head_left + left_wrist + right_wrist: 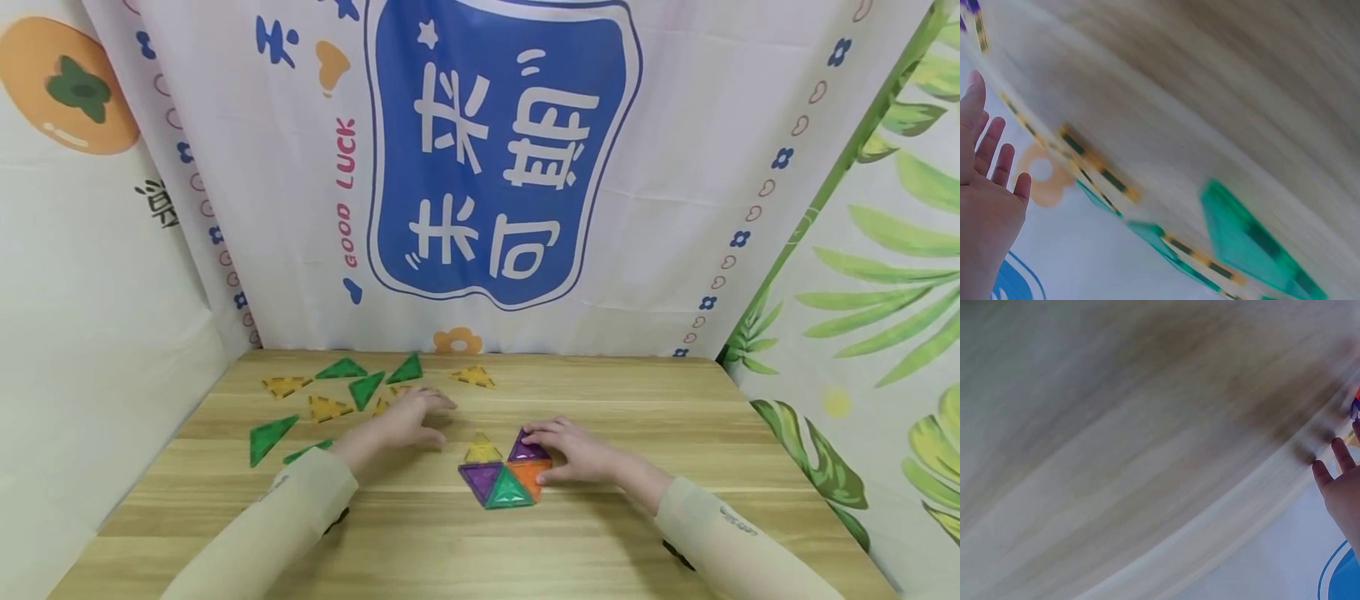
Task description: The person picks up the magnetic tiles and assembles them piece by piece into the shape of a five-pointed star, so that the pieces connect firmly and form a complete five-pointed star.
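Translucent triangular tiles lie joined in a partial ring: a yellow tile (483, 450), a purple tile (480, 478), a green tile (511, 490), an orange tile (528, 475), and a second purple tile (527, 450) at the upper right. My right hand (576, 450) rests at the ring's right side, fingertips on the upper purple tile and thumb at the orange one. My left hand (411, 420) hovers left of the ring, fingers loosely spread with nothing in them. Its palm and fingers also show in the left wrist view (988, 181). Yellow tiles behind it are partly hidden.
Loose green tiles (272, 438) and yellow tiles (328, 408) lie scattered over the table's left rear. One yellow tile (474, 377) lies near the back edge. A printed cloth (300, 200) hangs behind the wooden table (637, 392).
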`<act>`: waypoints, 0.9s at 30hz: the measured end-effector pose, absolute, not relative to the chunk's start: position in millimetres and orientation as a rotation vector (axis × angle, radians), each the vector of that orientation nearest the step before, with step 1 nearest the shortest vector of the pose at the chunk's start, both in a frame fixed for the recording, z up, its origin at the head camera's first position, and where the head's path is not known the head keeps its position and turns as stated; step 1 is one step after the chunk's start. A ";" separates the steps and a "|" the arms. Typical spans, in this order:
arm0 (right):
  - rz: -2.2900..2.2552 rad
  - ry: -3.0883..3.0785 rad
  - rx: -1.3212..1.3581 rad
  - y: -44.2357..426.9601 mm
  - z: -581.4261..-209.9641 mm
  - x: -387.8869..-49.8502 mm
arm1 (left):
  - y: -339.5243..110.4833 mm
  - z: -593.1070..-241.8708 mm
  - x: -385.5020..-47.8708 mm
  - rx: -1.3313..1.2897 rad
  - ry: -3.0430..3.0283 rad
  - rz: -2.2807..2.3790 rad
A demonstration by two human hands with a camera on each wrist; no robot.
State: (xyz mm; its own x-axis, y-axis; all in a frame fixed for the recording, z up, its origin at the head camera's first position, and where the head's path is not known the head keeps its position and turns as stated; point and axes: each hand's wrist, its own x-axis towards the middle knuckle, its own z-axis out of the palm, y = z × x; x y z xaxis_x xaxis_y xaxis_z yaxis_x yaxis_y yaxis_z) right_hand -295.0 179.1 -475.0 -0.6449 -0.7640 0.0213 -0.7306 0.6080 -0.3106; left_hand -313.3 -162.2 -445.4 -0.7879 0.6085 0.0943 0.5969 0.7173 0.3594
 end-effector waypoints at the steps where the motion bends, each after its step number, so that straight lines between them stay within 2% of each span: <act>1: -0.449 2.716 -1.281 181.1 -474.8 -294.6 | -166.6 -445.7 -315.7 0.999 2.904 0.571; 14: -0.462 2.732 -1.313 211.2 -473.3 -284.5 | -209.4 -454.3 -322.6 0.807 2.992 0.623; 27: -0.498 2.724 -1.279 242.0 -469.6 -279.0 | -217.4 -459.7 -328.7 0.727 2.974 0.566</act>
State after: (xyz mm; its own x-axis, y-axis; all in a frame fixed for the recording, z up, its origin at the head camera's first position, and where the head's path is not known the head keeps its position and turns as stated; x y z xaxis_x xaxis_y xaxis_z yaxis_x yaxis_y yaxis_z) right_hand -279.0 242.0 -469.6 -0.6452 -0.7620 0.0552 -0.7323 0.5961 -0.3293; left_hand -328.7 -217.4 -459.7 -0.8906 0.4511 0.0581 0.4409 0.8248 0.3541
